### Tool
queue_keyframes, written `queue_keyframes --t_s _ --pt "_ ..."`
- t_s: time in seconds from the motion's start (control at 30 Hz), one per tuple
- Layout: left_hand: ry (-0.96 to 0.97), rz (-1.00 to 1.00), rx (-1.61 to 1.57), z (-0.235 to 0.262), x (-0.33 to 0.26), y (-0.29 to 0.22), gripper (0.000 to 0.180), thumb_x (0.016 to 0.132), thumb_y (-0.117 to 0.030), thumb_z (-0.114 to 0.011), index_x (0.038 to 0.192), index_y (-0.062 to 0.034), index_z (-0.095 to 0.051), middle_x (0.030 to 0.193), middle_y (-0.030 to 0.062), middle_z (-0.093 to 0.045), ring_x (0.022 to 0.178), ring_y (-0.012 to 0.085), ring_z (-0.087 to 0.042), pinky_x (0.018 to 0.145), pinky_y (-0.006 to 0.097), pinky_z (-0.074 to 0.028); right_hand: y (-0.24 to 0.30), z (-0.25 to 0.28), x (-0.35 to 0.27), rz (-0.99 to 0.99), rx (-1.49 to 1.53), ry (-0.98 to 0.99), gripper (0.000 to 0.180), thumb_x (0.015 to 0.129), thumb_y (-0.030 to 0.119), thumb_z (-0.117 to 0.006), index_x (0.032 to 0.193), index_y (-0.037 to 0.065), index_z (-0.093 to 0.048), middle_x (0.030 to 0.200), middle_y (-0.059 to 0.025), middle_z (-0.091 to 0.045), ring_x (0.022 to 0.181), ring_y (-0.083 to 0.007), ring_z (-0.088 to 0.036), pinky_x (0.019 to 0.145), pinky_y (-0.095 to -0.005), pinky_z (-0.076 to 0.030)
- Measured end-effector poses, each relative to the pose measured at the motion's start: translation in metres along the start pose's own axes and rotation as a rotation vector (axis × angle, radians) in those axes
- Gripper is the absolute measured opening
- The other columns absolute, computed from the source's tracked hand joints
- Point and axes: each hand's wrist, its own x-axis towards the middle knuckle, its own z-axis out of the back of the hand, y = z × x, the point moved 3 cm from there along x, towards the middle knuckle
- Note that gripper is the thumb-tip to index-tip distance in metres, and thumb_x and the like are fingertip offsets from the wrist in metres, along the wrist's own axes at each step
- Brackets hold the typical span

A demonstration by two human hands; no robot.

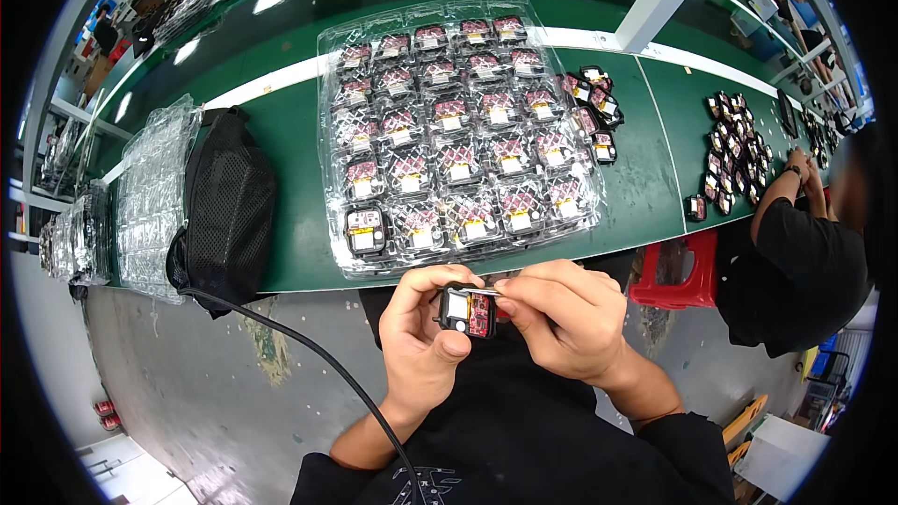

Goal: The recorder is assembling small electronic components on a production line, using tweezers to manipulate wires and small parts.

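Note:
My left hand [413,341] grips a small black-cased electronic module [481,315] by its side, the thumb near its lower edge. The open face is turned up, showing a red circuit board and a white block. My right hand [575,323] pinches a thin silvery tool [483,291], which looks like tweezers, between thumb and fingers. It lies along the module's upper edge; whether its tip touches a part is too small to tell. Just beyond my hands, a clear plastic tray [329,178] bears rows of similar modules, with one uncovered module [366,230] at its near left corner.
Several loose modules [599,98] lie right of the tray on the green table [645,182]. A black mesh bag [229,196] and clear empty trays [150,196] stand left. A black cable [318,348] crosses before my left arm. At right, a co-worker [809,262] sits near a red stool [678,273].

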Motion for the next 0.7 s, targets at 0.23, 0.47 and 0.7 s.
queue_keyframes --t_s 0.23,0.47,0.7 --pt "-0.021 -0.034 0.015 0.004 0.0 -0.001 0.08 0.079 -0.058 -0.081 0.125 0.0013 -0.052 0.124 0.0161 -0.056 0.102 0.0254 -0.069 0.072 0.033 -0.061 -0.003 0.001 -0.006 -0.083 -0.02 -0.038 0.024 0.076 0.002 -0.083 0.098 0.002 -0.074 0.085 -0.0078 -0.069 0.06 -0.0188 -0.065 0.05 -0.0306 -0.049" --pt "-0.022 -0.019 0.046 0.004 0.0 -0.002 0.08 0.079 -0.058 -0.081 0.126 0.0007 -0.052 0.127 0.015 -0.055 0.104 0.0207 -0.064 0.077 0.035 -0.061 -0.001 0.002 -0.012 0.358 -0.378 -0.056 0.031 0.073 0.009 -0.077 0.103 0.003 -0.077 0.086 -0.0033 -0.066 0.058 -0.0119 -0.056 0.049 -0.0264 -0.041" --pt "-0.021 -0.029 0.04 0.003 0.0 -0.001 0.081 0.079 -0.058 -0.081 0.126 0.0017 -0.052 0.128 0.0149 -0.055 0.105 0.021 -0.064 0.077 0.034 -0.061 0.0 -0.001 -0.012 0.383 -0.413 -0.044 0.034 0.07 0.01 -0.074 0.103 0.001 -0.076 0.086 -0.0045 -0.067 0.058 -0.0122 -0.056 0.05 -0.0259 -0.042"
